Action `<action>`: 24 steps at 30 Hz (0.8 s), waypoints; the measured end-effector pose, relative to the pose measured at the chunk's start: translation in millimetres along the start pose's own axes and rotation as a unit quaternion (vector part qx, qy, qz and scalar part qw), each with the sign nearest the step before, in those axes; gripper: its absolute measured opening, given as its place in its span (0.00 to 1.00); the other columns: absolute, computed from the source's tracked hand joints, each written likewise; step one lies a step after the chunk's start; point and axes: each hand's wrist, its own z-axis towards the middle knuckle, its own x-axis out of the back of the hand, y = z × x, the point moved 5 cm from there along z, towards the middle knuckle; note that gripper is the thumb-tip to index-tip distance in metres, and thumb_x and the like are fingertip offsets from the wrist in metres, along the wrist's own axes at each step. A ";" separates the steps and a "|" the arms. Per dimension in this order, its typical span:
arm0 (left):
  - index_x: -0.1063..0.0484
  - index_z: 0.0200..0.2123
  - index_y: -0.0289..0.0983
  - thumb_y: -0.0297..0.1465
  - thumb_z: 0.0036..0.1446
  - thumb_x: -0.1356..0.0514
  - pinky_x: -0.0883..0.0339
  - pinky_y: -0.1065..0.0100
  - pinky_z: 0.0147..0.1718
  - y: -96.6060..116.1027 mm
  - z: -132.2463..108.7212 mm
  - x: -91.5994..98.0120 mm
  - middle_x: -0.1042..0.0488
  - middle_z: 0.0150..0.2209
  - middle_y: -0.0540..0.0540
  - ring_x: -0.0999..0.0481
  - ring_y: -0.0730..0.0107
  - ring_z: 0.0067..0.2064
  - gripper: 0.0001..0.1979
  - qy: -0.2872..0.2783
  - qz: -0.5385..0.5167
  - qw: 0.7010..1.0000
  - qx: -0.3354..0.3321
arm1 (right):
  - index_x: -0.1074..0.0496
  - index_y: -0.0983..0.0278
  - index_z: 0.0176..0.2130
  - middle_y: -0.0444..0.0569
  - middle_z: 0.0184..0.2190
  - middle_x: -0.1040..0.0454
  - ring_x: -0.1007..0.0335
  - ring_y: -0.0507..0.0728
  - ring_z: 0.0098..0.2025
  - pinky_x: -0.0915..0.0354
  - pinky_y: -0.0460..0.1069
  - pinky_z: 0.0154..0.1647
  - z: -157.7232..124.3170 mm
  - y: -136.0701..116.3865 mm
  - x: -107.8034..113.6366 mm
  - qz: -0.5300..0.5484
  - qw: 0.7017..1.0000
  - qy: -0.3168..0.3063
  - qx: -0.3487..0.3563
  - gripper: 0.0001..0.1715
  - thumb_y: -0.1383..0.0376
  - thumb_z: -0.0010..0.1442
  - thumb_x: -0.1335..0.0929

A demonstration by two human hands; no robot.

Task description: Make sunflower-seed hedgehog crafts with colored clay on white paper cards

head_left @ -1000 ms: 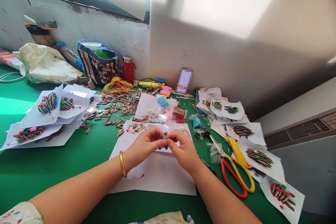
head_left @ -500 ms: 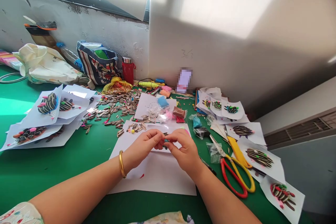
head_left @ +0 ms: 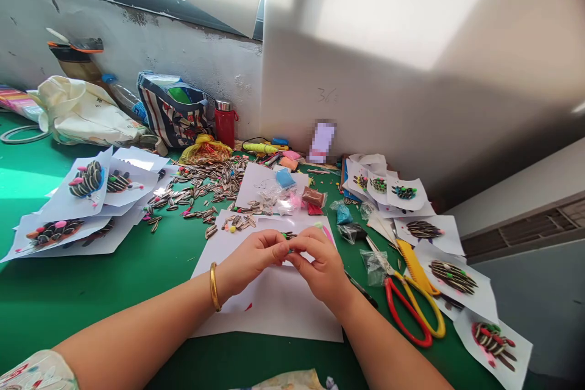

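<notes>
My left hand (head_left: 258,259) and my right hand (head_left: 322,268) meet fingertip to fingertip above a large white sheet (head_left: 287,317). Both are closed in a pinch around a small bit of blue-green modelling clay (head_left: 291,250), mostly covered by the fingers. Just behind the fingertips, a smaller white paper shows a few dark striped sunflower seeds (head_left: 289,235); my hands hide much of it. Loose seeds (head_left: 244,221) and small coloured clay balls (head_left: 232,229) lie on the sheet's upper left.
A heap of sunflower seeds (head_left: 219,180) spreads behind. Bags of brown clay (head_left: 314,197) and blue clay (head_left: 343,214) lie ahead. Scissors (head_left: 411,304) and a yellow cutter (head_left: 415,265) sit right. Finished seed pictures (head_left: 86,180) are stacked left, others (head_left: 454,275) right. A red flask (head_left: 224,124) stands behind.
My fingertips have come closer together, so less of the blue-green bit shows. The view has shifted slightly; the things on the table stay in place.
</notes>
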 end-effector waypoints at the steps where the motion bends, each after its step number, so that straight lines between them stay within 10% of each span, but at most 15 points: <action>1: 0.27 0.29 0.36 0.46 0.55 0.36 0.39 0.69 0.33 -0.9 0.1 -0.5 0.31 0.27 0.49 0.35 0.71 0.31 0.18 -0.005 -0.005 1.000 0.002 | 0.23 0.58 0.39 0.47 0.32 0.28 0.32 0.56 0.37 0.33 0.52 0.38 -0.2 -0.1 0.7 0.000 1.000 0.012 -0.002 0.05 0.65 0.63 0.31; 24: 0.26 0.30 0.36 0.44 0.56 0.36 0.40 0.69 0.34 -3.0 2.2 1.0 0.31 0.28 0.50 0.34 0.71 0.32 0.16 0.004 -0.023 1.000 0.008 | 0.24 0.58 0.44 0.47 0.32 0.26 0.32 0.56 0.36 0.35 0.52 0.39 1.0 0.4 3.9 0.009 1.000 0.008 0.000 0.09 0.62 0.64 0.31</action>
